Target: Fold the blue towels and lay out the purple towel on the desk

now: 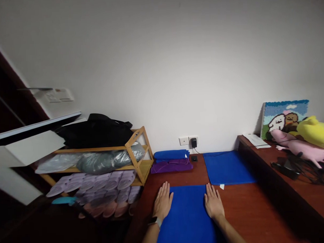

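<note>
A blue cloth (pixel 188 216) lies spread flat on the reddish-brown table, directly in front of me. My left hand (pixel 163 201) rests flat along its left edge, fingers stretched forward, a watch on the wrist. On the opposite edge lies my right hand (pixel 213 201), also flat with the fingers extended. Neither hand grips anything. Beyond them to the right, a second blue cloth (pixel 229 168) is laid flat, with a small white tag at its near edge. Behind my left hand sit a folded blue cloth (pixel 170 155) and a folded purple cloth (pixel 171 166).
Left of the table (pixel 250 207) stands a wooden rack (pixel 139 150) with several slippers (pixel 111 180) and a black bag (pixel 98 130). A black plug (pixel 194 142) trails a cable. On the raised right surface are plush toys (pixel 303 148), a picture (pixel 284 117) and tangled cables (pixel 307 171).
</note>
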Motion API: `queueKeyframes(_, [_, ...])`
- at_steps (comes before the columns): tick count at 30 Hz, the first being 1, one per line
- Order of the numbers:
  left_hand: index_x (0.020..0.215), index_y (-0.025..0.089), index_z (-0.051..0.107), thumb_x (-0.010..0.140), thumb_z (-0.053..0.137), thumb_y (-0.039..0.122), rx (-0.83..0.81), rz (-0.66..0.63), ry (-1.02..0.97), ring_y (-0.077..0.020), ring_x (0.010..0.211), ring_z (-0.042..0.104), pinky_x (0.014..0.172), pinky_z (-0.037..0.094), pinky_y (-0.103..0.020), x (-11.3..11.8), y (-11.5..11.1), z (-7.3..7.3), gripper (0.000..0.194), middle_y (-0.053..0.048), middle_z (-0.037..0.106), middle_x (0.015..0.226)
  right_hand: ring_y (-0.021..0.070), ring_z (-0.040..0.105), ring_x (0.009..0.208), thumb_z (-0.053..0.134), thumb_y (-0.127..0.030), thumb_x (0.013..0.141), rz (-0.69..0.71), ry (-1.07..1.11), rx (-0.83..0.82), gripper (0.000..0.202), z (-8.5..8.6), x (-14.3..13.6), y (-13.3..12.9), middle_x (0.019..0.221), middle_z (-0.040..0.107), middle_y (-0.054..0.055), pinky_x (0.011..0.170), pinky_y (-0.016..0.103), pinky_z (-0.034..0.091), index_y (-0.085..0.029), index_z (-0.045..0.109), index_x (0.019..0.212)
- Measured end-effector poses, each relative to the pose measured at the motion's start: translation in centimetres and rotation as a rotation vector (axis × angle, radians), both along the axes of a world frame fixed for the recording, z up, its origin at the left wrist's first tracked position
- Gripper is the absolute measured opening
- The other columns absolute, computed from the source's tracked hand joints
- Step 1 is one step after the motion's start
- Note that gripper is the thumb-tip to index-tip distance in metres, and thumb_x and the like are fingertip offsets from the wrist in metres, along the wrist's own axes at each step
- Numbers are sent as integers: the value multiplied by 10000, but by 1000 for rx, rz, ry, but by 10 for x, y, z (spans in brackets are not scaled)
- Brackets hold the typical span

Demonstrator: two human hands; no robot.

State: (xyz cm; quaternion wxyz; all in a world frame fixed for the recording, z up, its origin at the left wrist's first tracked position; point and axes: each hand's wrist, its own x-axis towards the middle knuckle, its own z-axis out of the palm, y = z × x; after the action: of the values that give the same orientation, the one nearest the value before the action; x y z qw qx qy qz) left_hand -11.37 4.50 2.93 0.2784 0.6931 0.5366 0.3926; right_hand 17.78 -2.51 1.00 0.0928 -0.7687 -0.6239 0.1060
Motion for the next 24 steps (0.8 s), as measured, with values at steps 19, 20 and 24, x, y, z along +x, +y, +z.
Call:
queueKeyframes(19, [1619,245,213,1059,193,562,133,-243,794,-219,1547,250,1272,237,-471,56,-36,-29,644,-43,289,1674,212,119,1569,93,-368,1005,17,-39,13,657,-3,2,-1,1689,162,18,1270,414,85,-106,165,1603])
queueKeyframes(20, [1618,240,218,1057,193,566,112,-195,820,-222,1546,250,1270,237,-475,35,-30,-29,649,-47,294,1672,209,116,1569,91,-374,1006,19,-34,13,659,-4,2,-1,1690,159,14,1271,411,82,-109,164,1604])
queueKeyframes(24, [1614,219,235,1052,198,558,61,-24,893,-222,1546,248,1264,239,-468,-33,-9,-36,656,-46,302,1668,202,121,1568,102,-394,1007,9,-13,22,662,-7,2,0,1691,160,12,1272,409,83,-120,163,1606])
